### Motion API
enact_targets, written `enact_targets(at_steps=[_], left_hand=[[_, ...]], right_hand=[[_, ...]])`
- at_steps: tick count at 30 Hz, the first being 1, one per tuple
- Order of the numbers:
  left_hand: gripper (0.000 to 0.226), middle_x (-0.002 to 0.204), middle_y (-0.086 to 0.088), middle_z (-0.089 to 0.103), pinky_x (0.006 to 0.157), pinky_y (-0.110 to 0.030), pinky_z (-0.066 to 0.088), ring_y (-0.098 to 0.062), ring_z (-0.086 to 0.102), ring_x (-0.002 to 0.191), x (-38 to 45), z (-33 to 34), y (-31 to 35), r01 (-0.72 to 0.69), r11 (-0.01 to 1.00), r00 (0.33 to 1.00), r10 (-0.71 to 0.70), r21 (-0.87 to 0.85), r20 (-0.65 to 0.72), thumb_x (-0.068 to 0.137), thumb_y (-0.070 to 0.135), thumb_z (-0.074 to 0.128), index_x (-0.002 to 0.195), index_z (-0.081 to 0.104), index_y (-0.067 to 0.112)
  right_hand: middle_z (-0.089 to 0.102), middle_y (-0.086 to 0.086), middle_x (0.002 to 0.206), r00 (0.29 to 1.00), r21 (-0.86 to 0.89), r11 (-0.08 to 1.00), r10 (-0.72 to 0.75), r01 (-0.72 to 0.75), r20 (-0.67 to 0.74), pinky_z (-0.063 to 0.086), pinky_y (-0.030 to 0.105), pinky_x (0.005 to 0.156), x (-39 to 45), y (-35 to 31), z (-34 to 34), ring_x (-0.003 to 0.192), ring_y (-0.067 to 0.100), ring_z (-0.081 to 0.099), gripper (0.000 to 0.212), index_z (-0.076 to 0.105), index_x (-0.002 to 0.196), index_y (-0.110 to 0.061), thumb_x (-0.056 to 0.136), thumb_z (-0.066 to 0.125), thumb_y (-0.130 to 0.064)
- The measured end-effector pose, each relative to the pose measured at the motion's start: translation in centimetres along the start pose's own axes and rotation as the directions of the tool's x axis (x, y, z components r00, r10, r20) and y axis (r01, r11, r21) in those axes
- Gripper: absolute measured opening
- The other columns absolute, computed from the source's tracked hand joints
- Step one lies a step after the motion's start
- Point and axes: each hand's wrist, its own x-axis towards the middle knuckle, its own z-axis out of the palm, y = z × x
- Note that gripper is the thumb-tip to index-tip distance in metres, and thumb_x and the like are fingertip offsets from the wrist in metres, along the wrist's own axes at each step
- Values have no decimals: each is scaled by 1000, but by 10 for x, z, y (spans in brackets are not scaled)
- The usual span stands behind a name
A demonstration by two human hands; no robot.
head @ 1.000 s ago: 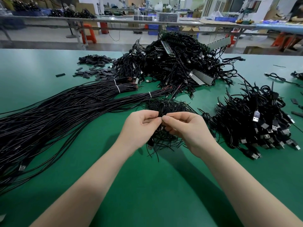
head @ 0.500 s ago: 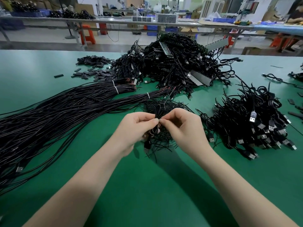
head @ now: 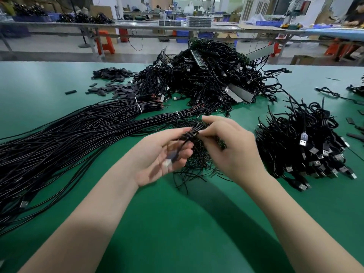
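Observation:
My left hand [head: 157, 154] is turned palm up over the green table [head: 177, 223] and holds a coiled black USB cable [head: 190, 133] between thumb and fingers. The cable's plug end [head: 170, 158] hangs blurred across that palm. My right hand [head: 228, 146] pinches the top of the same coiled cable from the right. Under both hands lies a small heap of thin black twist ties [head: 197, 166].
Long black cables in tied bundles [head: 78, 134] stretch across the left. A big tangled heap of cables and grey strips [head: 212, 79] sits behind. Coiled USB cables [head: 307, 146] are piled on the right. Small black sleeves [head: 112, 81] lie at the back left.
My left hand has turned palm up and the coiled cable has risen off the tie heap; its plug now swings over the palm. My right hand shifted right and up.

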Motion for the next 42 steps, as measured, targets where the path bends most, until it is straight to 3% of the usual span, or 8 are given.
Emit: enact_targets(at_steps=[3,6,14,21,28,33,39,42], left_hand=[[25,75,3,64,58,-16,50,-6,59,62,-3,3,-1,-331,828,925,379,454,-17,94,17,61,114,67,31],[29,99,8,68,78,-15,51,-2,64,83,-5,6,-1,-534,541,773,624,649,116,86,27,71,114,68,37],[16,72,-2,70,73,-34,51,-12,59,69,-9,11,2,-432,600,778,625,673,-58,79,43,72,86,75,29],[16,71,-11,61,44,-21,45,-13,56,48,-10,14,6,-125,962,973,167,242,-161,94,12,60,108,64,6],[19,57,-5,58,36,-18,46,-10,54,39,-16,5,12,141,974,990,-143,-178,3,43,7,71,61,70,8],[7,52,3,56,38,-19,49,-3,49,37,-5,5,-1,43,998,992,-38,39,-124,77,14,65,83,63,10],[14,78,18,71,70,-17,52,2,65,71,6,1,-11,-329,710,886,460,622,-56,81,39,73,94,75,32],[8,67,10,69,60,-18,45,-4,59,61,5,4,-21,-391,702,855,517,595,-48,87,28,72,88,76,22]], right_hand=[[66,-7,72,940,277,899,337,-340,58,47,15,64,9,-3,-14,68,-1,60,13,66,77,-11,84,71,-2],[67,-1,67,841,452,712,491,-537,225,47,26,60,16,-7,-22,63,7,57,14,66,75,-16,85,72,-8],[69,1,68,753,524,542,513,-657,412,45,14,58,12,-20,-13,60,4,59,9,67,78,-8,85,72,-4],[62,-7,71,973,73,987,128,-144,191,45,17,64,12,-29,-8,69,7,57,9,67,75,-7,80,74,-2],[63,17,75,924,-207,901,-361,381,129,55,44,69,5,-26,-2,77,35,65,21,65,73,5,90,53,9],[67,1,84,987,200,970,122,-141,107,53,24,76,3,-20,4,88,11,68,7,66,81,-3,85,68,2],[66,-7,61,655,549,425,677,-719,334,51,19,58,-4,-14,11,62,5,64,13,64,77,-11,89,68,-9],[71,0,69,650,483,459,661,-746,375,51,25,61,-9,-16,8,68,10,64,11,66,77,-12,87,71,-15]])
